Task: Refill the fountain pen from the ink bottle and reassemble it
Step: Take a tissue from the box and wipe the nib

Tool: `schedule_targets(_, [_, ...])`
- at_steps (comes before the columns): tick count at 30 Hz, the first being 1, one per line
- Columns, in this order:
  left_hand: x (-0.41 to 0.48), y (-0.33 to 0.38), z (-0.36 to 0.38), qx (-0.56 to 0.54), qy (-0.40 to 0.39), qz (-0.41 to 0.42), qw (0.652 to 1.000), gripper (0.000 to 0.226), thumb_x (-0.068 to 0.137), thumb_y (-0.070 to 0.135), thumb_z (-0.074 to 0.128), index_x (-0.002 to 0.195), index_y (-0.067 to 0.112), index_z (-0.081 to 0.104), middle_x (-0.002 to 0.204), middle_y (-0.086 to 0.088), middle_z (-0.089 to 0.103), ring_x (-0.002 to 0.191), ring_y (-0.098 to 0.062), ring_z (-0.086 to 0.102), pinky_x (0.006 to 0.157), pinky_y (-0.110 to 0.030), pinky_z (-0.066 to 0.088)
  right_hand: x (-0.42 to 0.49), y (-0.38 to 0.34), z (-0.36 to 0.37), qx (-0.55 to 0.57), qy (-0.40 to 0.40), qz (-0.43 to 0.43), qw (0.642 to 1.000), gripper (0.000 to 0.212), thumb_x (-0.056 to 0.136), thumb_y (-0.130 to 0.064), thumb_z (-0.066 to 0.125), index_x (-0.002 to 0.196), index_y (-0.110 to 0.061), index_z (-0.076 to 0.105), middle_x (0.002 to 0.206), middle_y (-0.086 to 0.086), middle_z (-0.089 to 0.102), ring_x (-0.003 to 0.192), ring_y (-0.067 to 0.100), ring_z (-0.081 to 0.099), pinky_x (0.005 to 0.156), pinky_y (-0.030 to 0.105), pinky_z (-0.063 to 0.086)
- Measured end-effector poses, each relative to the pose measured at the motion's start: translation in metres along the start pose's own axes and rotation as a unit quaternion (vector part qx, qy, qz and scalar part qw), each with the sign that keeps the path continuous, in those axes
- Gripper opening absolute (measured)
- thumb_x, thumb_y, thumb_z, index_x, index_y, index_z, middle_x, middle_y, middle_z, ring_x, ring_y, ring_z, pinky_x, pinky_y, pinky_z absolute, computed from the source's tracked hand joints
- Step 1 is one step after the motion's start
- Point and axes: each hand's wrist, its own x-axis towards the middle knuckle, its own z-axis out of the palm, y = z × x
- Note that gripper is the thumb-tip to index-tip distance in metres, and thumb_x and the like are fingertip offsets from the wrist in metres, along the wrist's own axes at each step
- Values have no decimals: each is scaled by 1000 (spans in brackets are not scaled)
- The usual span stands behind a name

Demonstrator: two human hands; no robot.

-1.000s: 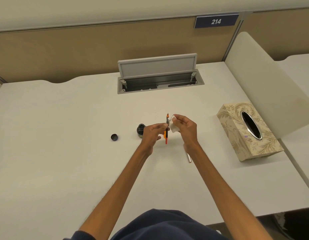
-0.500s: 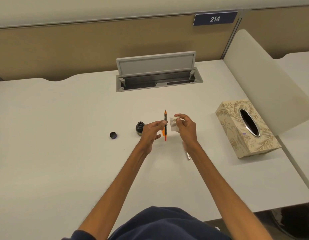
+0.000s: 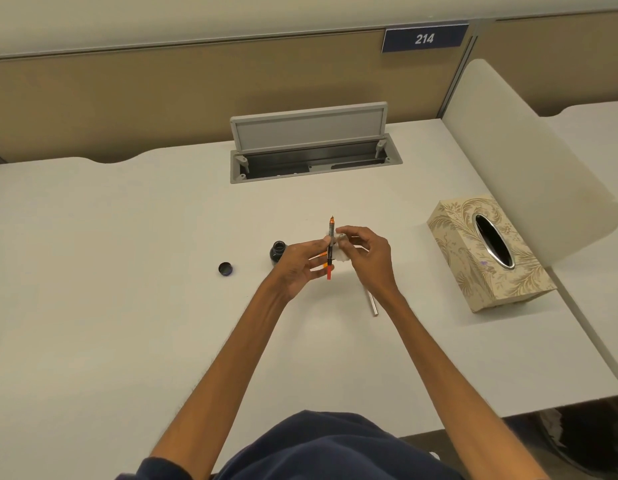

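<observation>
My left hand (image 3: 299,264) pinches the bare pen section with its converter (image 3: 330,252), an orange and black stick held upright, nib pointing away from me. My right hand (image 3: 368,252) holds a crumpled white tissue (image 3: 343,251) against the pen's right side, near the nib end. The open ink bottle (image 3: 277,251) stands on the desk just left of my left hand. Its dark cap (image 3: 225,269) lies further left. The silver pen barrel (image 3: 372,304) lies on the desk, partly hidden under my right wrist.
A patterned tissue box (image 3: 487,252) sits at the right of the white desk (image 3: 127,289). An open grey cable hatch (image 3: 311,143) is at the back. A rounded white divider (image 3: 529,161) borders the desk's right side.
The tissue in my right hand was apart from the pen half a second ago and is now back against it. The pen stays upright in my left hand.
</observation>
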Motion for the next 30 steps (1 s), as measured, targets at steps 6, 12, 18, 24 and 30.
schedule_targets(6, [-1,-2,0,18,-16,9,1000,29,96,17,61,116,-2,68,125,-24,65,118,-38,62,106,-45,47,-3,3,-1,-26,8,-25,999,32,79,12,61,85,-15,77,88,-1,72,88,11,69,74,27,56])
schedule_targets(12, [4,-1,-1,49,-16,-5,999,21,93,15,65,108,2,72,122,-20,67,112,-30,62,107,-37,46,-4,5,0,-41,24,-38,998,30,78,12,64,88,-11,79,90,1,70,88,19,69,76,36,59])
schedule_targets(18, [4,2,1,48,-31,-26,998,20,93,14,64,108,3,72,115,-14,71,115,-28,66,105,-33,46,-10,-5,-5,-8,23,-49,998,21,80,6,69,94,-10,71,89,2,72,87,18,70,80,36,59])
schedule_targets(24, [5,-1,3,51,-18,-26,998,18,92,12,65,105,2,72,114,-14,71,113,-27,66,112,-44,41,-8,-8,-9,25,-1,-16,1000,39,81,4,71,113,-11,54,86,7,74,87,17,72,88,26,56])
schedule_targets(30, [7,-7,8,26,19,-15,999,14,91,15,68,98,5,74,108,-13,71,119,-32,62,105,-44,47,-6,-5,-11,72,1,50,996,39,86,7,56,119,-13,57,104,7,73,102,17,69,90,26,55])
